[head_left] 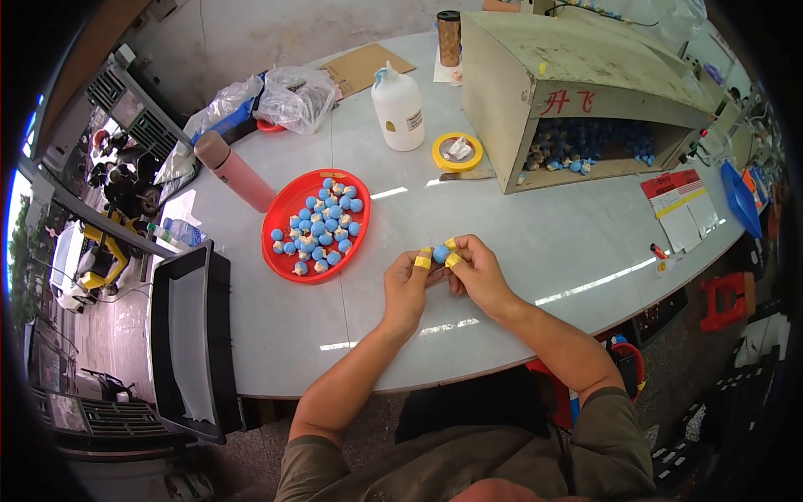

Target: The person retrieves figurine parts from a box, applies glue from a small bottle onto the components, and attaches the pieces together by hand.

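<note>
Over the middle of the table, a small blue ball (pixel 440 253) is pinched between the fingertips of both my hands. My left hand (pixel 405 289) closes on it from the left, thumb and forefinger wrapped in yellow tape. From the other side my right hand (pixel 481 272) grips it, its fingertips taped yellow too. Some of the lower fingers are curled out of sight. To the left of my hands stands a round red tray (pixel 269 219) with many blue balls (pixel 320 216), several showing cream-coloured parts.
A pink flask (pixel 237 173) stands by the red tray, and a black bin (pixel 220 335) sits at the table's left edge. Farther back are a white bottle (pixel 398 109), a yellow tape roll (pixel 457 152) and a box (pixel 493 100) holding blue pieces. Papers (pixel 682 209) lie right.
</note>
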A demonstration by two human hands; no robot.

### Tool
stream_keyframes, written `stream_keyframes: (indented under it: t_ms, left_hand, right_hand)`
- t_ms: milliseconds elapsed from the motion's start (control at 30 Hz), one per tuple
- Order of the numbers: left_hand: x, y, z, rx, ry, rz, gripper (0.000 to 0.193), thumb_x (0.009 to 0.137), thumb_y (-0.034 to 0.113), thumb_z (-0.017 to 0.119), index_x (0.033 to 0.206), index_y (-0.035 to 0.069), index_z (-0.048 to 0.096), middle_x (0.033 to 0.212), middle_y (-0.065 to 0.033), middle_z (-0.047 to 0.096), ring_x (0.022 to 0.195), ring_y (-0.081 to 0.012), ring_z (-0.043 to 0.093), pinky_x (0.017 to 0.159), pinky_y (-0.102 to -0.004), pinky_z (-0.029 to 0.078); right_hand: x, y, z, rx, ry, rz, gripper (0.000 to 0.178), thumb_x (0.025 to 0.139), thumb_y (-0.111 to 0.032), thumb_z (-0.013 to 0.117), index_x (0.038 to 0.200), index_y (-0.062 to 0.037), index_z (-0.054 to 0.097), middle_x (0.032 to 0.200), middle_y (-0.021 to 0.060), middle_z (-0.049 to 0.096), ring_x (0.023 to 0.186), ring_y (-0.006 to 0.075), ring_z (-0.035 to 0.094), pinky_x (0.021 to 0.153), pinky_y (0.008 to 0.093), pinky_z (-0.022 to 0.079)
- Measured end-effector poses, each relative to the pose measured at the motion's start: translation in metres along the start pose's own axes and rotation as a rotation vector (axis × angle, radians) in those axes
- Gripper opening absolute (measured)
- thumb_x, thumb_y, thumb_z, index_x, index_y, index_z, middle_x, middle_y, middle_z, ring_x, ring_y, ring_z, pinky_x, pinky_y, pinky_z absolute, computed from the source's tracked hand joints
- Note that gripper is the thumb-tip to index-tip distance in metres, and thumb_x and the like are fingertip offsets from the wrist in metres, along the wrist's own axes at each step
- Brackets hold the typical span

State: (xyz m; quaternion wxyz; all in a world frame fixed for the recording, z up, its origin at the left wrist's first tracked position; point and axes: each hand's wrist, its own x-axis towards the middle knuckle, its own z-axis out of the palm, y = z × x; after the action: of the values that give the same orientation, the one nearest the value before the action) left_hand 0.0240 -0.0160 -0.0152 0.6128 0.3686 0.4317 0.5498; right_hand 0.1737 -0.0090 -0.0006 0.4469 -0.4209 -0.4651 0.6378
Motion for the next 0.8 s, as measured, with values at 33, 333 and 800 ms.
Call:
stream_keyframes:
  t_ms: [33, 333, 800]
  left_hand:
    - [0.001, 0.0, -0.001, -0.002, -0.029, -0.017, 0.025, 0.097, 0.015, 0.056, 0.11, -0.007, 0.054, 0.103, -0.0129, 0.064, 0.093, -0.0191, 0.066, 0.085, -0.0302, 0.055]
    - [0.005, 0.018, -0.01, 0.23, -0.21, -0.102, 0.029, 0.094, 0.011, 0.059, 0.114, -0.011, 0.055, 0.101, -0.0149, 0.066, 0.091, -0.0177, 0.068, 0.077, -0.0251, 0.055]
    - [0.008, 0.01, -0.016, 0.212, -0.233, -0.028, 0.025, 0.091, 0.001, 0.06, 0.112, -0.011, 0.056, 0.1, -0.0147, 0.067, 0.093, -0.0171, 0.067, 0.076, -0.024, 0.054]
  right_hand:
    - [0.002, 0.0, -0.004, 0.017, -0.022, -0.004, 0.015, 0.097, -0.009, 0.048, 0.111, -0.004, 0.048, 0.083, 0.0028, 0.058, 0.059, 0.0079, 0.051, 0.052, 0.0215, 0.041]
    - [0.003, -0.01, -0.019, -0.186, -0.127, -0.038, 0.012, 0.094, -0.005, 0.051, 0.106, -0.0008, 0.051, 0.08, 0.003, 0.059, 0.062, 0.0072, 0.054, 0.054, 0.0223, 0.044]
    - [0.007, -0.011, -0.027, -0.221, -0.206, -0.082, 0.013, 0.091, 0.001, 0.052, 0.104, 0.0006, 0.055, 0.089, 0.005, 0.063, 0.074, 0.0072, 0.059, 0.063, 0.0235, 0.052]
